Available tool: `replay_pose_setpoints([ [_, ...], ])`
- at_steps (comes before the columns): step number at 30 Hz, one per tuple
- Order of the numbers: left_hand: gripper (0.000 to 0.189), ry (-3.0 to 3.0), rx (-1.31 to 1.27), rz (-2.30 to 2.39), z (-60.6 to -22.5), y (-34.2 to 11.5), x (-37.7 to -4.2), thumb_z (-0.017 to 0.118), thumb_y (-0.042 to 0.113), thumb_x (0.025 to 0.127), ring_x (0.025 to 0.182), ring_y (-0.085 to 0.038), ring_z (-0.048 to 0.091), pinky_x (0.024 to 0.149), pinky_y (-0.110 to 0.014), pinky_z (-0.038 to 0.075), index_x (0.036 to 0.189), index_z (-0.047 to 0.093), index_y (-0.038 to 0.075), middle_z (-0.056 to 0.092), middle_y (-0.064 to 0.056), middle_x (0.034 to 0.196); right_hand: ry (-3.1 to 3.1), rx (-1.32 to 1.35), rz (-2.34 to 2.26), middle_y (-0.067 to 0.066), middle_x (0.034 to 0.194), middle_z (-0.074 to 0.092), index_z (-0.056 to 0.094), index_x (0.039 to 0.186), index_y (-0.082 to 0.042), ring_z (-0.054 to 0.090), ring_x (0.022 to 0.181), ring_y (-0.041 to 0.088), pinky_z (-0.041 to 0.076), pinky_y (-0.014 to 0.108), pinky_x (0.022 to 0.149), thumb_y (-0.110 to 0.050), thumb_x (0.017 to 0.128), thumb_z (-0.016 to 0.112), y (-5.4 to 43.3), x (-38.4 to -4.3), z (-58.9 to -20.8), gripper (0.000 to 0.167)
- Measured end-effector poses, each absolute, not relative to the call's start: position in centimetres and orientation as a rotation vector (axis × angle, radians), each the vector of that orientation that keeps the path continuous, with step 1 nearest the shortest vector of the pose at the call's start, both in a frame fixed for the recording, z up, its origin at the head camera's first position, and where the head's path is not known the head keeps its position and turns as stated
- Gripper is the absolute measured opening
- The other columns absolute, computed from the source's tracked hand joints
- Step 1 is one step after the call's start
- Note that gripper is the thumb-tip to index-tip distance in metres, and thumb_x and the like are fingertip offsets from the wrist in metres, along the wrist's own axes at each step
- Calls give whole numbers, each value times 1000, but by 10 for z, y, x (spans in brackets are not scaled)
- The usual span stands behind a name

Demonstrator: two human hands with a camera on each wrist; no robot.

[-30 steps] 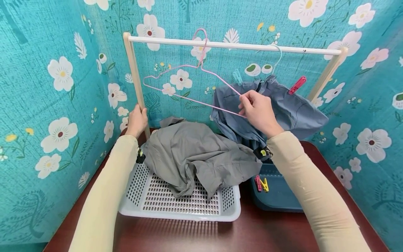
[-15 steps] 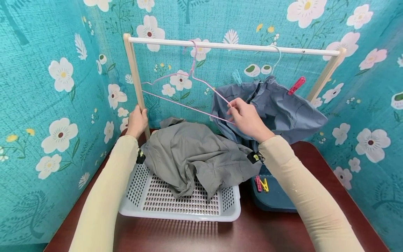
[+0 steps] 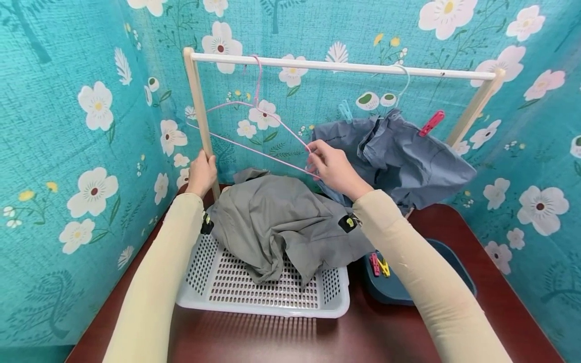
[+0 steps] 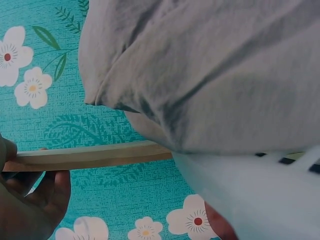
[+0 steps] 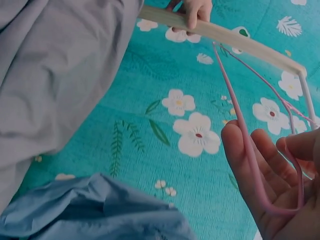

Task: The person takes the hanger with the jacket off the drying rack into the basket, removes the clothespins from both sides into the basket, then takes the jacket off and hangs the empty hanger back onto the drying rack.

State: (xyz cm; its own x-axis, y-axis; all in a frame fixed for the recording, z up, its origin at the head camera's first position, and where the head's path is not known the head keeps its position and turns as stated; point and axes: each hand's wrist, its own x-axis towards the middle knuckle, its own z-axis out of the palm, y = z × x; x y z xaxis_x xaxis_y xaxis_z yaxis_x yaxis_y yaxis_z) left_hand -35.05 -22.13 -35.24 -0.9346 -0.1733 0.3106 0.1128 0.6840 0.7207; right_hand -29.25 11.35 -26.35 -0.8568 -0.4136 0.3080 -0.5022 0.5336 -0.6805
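Observation:
My left hand (image 3: pixel 201 173) grips the left wooden post (image 3: pixel 199 103) of a small clothes rack. With thumb and fingers, my right hand (image 3: pixel 333 169) holds the right end of a pink clothes hanger (image 5: pixel 253 167). The hanger's hook goes over the white rail (image 3: pixel 313 64) near its left end, and its left end reaches past the post. Below lies a crumpled grey garment (image 3: pixel 272 217) in a white perforated basket (image 3: pixel 263 309). To the right hangs a blue garment (image 3: pixel 399 156) on a light blue hanger (image 3: pixel 405 83); part of it is behind my right hand.
A pink clothespin (image 3: pixel 432 123) and a light blue clothespin (image 3: pixel 345 111) are on the blue garment. Right of the basket, a dark blue tray (image 3: pixel 458 269) carries a pink clothespin (image 3: pixel 374 264) and a yellow clothespin (image 3: pixel 385 267). The right wooden post (image 3: pixel 474 111) stands behind the garment.
My right hand has moved left and slightly down with the pink hanger. The hook has come down onto the rail and slid left along it. My left hand keeps its grip on the post.

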Motion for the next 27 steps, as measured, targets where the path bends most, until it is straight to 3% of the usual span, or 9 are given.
replay_pose_setpoints([
  [17, 39, -2537, 51, -1141, -354, -219, -352, 28, 30, 105, 73, -33, 54, 61, -43, 45, 123, 42, -2, 50, -20, 89, -2727, 827, 1214, 8, 104, 60, 49, 128, -11, 65, 86, 20, 53, 30, 69, -15, 103, 40, 64, -302, -257, 27],
  [27, 39, -2539, 70, -1116, -354, -221, -351, 28, 30, 105, 73, -32, 54, 62, -43, 44, 121, 43, -2, 49, -19, 87, -2779, 836, 1288, 12, 114, 58, 45, 134, -11, 66, 89, 22, 52, 31, 75, -21, 98, 52, 57, -295, -258, 38],
])
